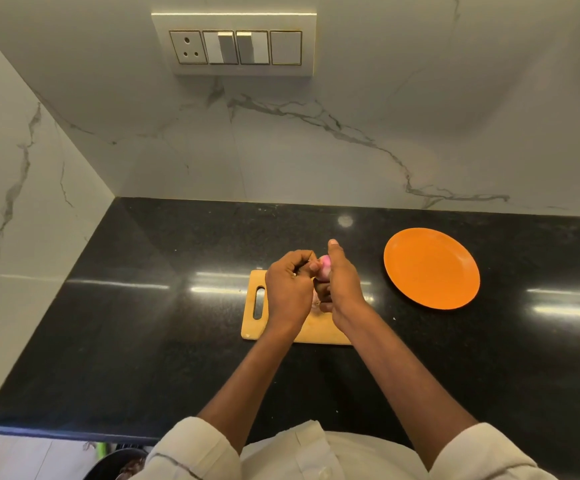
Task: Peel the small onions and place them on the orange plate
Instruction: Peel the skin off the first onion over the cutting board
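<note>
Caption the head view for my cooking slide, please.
Both hands, left and right, peel a small onion over the cutting board; orange plate bare.

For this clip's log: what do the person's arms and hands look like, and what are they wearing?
Both hands are bare: the left hand and right hand show no gloves, and no rings, watch or bracelet can be seen. The forearms are uncovered. Loose off-white sleeves are pushed up near the elbows: the left sleeve has a thin dark line along its seam, and the right sleeve looks plain.
</note>
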`<move>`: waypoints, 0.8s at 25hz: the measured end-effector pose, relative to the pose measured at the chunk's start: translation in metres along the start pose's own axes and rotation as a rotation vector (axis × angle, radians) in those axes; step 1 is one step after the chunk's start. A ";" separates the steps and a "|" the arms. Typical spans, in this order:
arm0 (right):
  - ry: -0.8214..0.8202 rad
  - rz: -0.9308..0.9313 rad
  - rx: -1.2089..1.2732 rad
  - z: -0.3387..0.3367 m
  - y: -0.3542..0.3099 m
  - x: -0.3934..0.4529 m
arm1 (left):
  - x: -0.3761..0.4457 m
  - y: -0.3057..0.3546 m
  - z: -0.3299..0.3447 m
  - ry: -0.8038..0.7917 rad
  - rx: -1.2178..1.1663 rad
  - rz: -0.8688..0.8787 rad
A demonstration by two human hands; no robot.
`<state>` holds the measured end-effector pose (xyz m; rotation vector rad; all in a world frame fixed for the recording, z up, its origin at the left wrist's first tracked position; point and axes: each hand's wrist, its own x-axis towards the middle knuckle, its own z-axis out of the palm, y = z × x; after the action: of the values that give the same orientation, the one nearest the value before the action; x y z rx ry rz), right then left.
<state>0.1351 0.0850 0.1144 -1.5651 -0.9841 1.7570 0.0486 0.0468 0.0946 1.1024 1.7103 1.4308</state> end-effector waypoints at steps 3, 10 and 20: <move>-0.112 -0.203 -0.079 -0.001 0.001 -0.008 | 0.014 -0.015 -0.010 0.127 -0.139 -0.258; -0.134 -0.180 0.077 -0.013 -0.007 0.004 | 0.000 -0.031 -0.026 0.008 -0.115 -0.306; -0.129 -0.075 0.055 -0.018 0.006 0.006 | 0.006 -0.018 -0.019 -0.084 -0.111 -0.065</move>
<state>0.1526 0.0895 0.1057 -1.3775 -1.0324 1.8360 0.0259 0.0429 0.0815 1.0236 1.5750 1.4017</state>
